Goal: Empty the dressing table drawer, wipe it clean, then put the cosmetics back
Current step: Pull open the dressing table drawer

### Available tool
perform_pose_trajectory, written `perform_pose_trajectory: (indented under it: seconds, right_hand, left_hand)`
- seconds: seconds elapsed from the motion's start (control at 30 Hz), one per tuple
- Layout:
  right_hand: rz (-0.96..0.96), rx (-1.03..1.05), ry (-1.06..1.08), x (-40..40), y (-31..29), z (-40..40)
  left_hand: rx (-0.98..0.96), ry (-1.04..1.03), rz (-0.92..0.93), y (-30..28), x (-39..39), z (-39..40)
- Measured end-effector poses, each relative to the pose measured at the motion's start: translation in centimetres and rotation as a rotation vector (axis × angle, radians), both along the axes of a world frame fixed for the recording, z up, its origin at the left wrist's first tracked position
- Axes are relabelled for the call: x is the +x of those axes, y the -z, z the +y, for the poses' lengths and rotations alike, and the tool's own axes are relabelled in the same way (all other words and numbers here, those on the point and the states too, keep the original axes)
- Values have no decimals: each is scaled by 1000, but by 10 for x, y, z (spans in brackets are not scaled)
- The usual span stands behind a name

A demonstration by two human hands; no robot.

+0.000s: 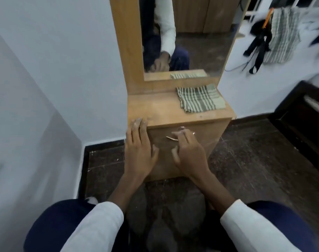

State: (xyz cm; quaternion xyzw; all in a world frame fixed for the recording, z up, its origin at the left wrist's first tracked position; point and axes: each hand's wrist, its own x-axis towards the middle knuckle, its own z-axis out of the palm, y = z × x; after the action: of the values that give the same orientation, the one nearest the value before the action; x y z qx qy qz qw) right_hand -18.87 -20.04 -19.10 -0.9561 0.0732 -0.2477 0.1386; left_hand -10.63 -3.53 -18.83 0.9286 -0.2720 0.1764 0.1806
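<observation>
Your left hand flat, empty, bracing dressing table front-left corner; right hand fingers curled at drawer handle, grip unclear; cloth waits near back-right corner.

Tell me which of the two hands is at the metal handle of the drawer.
The right hand: its fingers curl at the curved metal handle on the wooden drawer front. The left hand lies flat at the tabletop's corner.

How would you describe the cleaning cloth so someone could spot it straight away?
Find the wooden dressing table against the white wall. On its top, at the right below the mirror, lies the folded cloth. Its green and cream stripes set it apart from the plain wood.
</observation>
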Motion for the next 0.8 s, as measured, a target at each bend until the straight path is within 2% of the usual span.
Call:
perform_pose_trajectory:
  seconds: [0.17,0.43,0.67,0.8]
  right_hand:
    - [256,-152,-72,6,11,-8]
    - [374,-185,-72,6,14,-17]
    - [351,-148,-30,-5,2,-3]
    - [232,-44,-63,-28,-13,-10]
  left_hand:
    - [47,-19,-22,-6,0,-15]
    - [-10,18,19,-11,4,-4]
    - [-36,8,-74,-19,-15,17]
    - [-94,68,-4,-31,-9,26]
